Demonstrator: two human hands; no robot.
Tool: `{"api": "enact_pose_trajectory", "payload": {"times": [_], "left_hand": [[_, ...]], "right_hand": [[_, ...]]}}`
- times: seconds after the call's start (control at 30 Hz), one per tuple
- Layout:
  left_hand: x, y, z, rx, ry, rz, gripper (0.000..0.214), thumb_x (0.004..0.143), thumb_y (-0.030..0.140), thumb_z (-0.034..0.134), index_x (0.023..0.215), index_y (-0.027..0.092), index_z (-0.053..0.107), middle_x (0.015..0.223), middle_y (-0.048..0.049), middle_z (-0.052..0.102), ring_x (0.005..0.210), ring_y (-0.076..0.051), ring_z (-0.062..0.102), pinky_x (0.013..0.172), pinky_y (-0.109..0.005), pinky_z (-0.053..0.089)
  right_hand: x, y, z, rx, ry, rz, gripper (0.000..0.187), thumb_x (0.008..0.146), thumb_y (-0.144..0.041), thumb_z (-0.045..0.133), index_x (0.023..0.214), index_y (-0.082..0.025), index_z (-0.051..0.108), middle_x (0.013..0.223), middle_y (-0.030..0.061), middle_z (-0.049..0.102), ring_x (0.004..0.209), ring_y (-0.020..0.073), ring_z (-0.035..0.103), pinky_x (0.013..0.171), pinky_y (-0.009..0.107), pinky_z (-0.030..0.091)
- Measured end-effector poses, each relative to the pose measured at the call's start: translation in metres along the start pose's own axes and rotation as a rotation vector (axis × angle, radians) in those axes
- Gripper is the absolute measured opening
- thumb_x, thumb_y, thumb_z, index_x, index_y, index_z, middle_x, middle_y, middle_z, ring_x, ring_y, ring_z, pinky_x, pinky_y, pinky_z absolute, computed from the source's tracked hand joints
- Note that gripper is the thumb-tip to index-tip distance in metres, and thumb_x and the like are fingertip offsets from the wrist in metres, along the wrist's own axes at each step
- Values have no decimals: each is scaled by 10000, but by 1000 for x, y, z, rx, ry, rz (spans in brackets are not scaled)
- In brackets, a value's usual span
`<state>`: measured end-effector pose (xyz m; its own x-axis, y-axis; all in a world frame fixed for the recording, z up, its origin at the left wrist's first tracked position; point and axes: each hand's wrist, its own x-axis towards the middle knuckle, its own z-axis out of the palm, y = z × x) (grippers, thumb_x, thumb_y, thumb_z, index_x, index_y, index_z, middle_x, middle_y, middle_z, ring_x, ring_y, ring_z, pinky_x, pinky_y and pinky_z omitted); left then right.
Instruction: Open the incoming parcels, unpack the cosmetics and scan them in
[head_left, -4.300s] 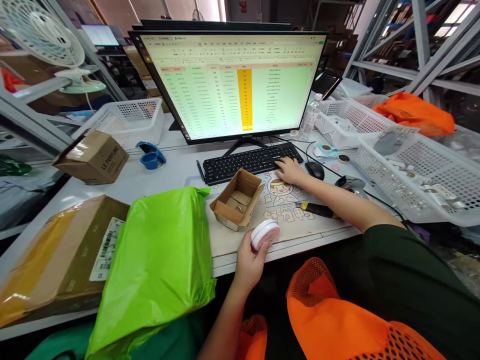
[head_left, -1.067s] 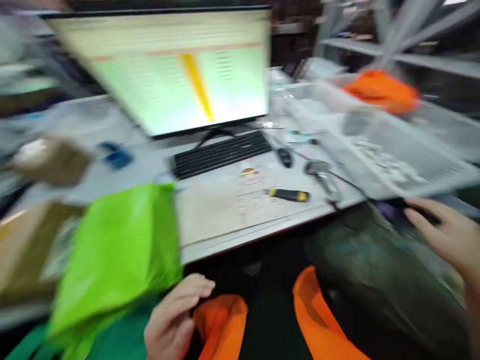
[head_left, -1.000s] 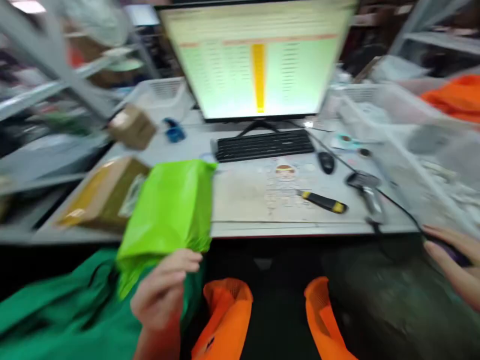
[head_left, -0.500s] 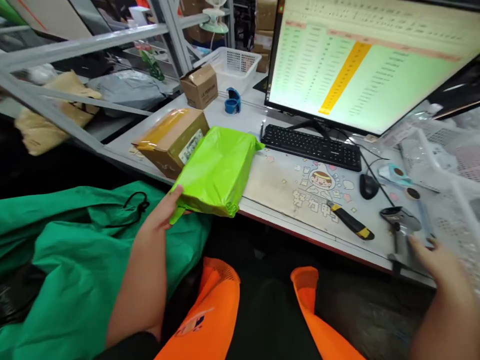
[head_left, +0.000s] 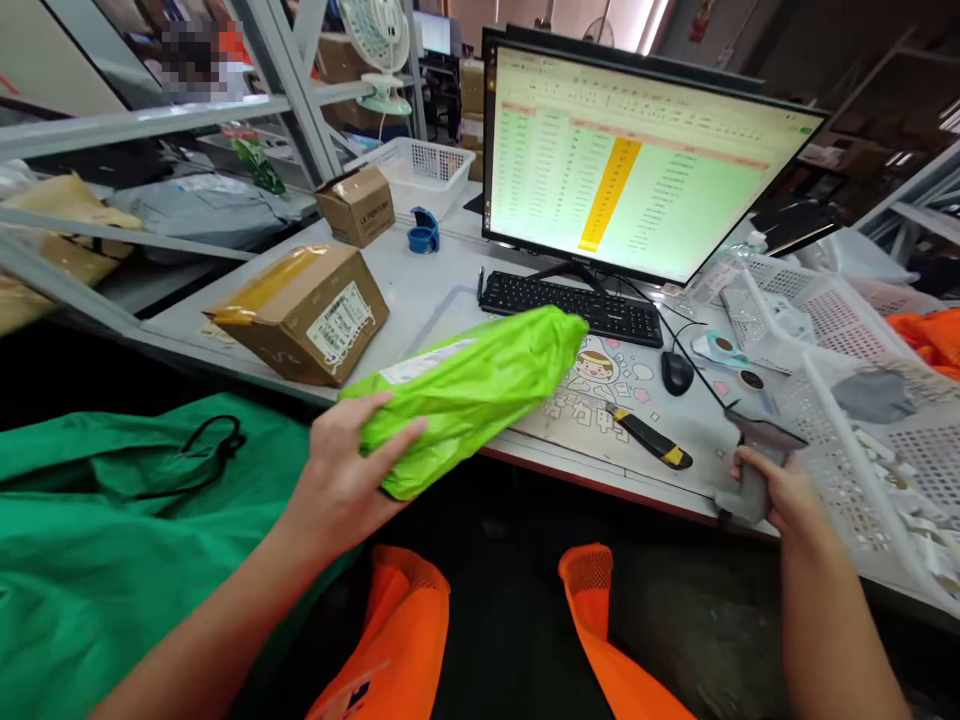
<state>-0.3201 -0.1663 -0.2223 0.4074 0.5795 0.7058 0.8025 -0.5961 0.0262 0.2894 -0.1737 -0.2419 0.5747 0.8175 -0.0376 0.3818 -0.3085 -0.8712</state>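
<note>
Lifted from lying flat, the lime-green mailer point(head_left: 472, 395) now tilts in front of the keyboard point(head_left: 562, 297), partly hiding it; the left hand point(head_left: 345, 465) pinches its left end between thumb and fingers. Right of the keyboard, the right hand point(head_left: 784, 490) is closed around the handheld scanner point(head_left: 757, 440). Farther right, a white perforated basket point(head_left: 847, 470) contains small white pieces; left of the keyboard sits a taped carton point(head_left: 300, 315).

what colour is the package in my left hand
The package is bright lime green, seen best in the current head view.
</note>
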Motion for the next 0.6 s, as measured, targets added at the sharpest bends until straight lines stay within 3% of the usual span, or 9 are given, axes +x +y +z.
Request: {"api": "enact_pose_trajectory", "payload": {"times": [0.07,0.17,0.27,0.37,0.47,0.6], "left_hand": [[2,8,-4,-27,-54,146,500,942,191,720,1412,358,692,1503,-119,576,1429,-323,535,1233,-496,413],[11,3,-10,-209,-206,197,581,989,81,606,1375,503,704,1348,0,715,1300,-189,634,1172,-332,443],[31,-7,-18,-378,-505,106,452,1034,152,556,1281,466,766,1228,5,775,1180,-169,702,1093,-313,520],[51,-12,-24,-344,-753,125,432,1047,178,512,1296,422,766,1249,-16,771,1237,-180,710,1120,-351,553],[61,-15,-25,-309,-801,251,535,1037,113,485,1361,468,720,1273,7,761,1243,-155,723,1130,-326,558],[56,-24,-23,-303,-730,339,650,1041,50,436,1391,539,683,1249,47,771,1193,-131,743,1092,-278,558]], "right_hand": [[-24,-23,-2,170,-112,14,415,585,-539,843,816,-301,594,616,-8,576,496,224,548,435,372,493],[-58,-63,-8,202,-227,-28,311,621,-476,874,758,-320,643,572,13,531,490,228,485,387,380,430],[-83,-100,-7,98,-281,3,332,566,-474,929,781,-329,723,639,44,577,543,254,538,394,429,536],[-98,-134,8,16,-347,44,533,450,-440,983,928,-324,778,834,75,705,682,296,672,469,474,654],[-102,-169,31,-118,-518,-96,530,535,-458,951,1017,-302,795,917,75,757,742,305,735,455,393,643],[-95,-199,48,-170,-703,-128,533,628,-446,889,1130,-290,802,701,-5,677,429,162,566,314,288,487]]}}
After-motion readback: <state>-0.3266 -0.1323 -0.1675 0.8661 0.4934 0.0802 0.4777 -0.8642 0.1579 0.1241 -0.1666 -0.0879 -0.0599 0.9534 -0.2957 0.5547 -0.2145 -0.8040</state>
